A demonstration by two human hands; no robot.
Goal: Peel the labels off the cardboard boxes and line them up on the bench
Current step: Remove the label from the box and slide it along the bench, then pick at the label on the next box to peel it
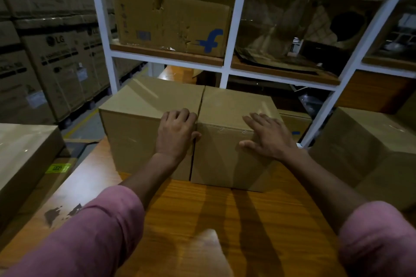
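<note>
Two plain cardboard boxes stand side by side, touching, on the wooden bench [202, 216]. My left hand [176, 132] rests on the front top edge of the left box [135, 123], right at the seam, its fingers curled over the edge and the thumb in the gap between the boxes. With fingers spread and straight, my right hand [264, 136] lies flat on the front top edge of the right box [227, 157]. No label shows on the faces I see.
A white shelf rack [225, 69] stands right behind the boxes, holding a torn carton with a blue logo [173, 22]. Another box [364, 141] sits at the right, a large box [24, 159] at the left. Stacked cartons [56, 51] fill the far left.
</note>
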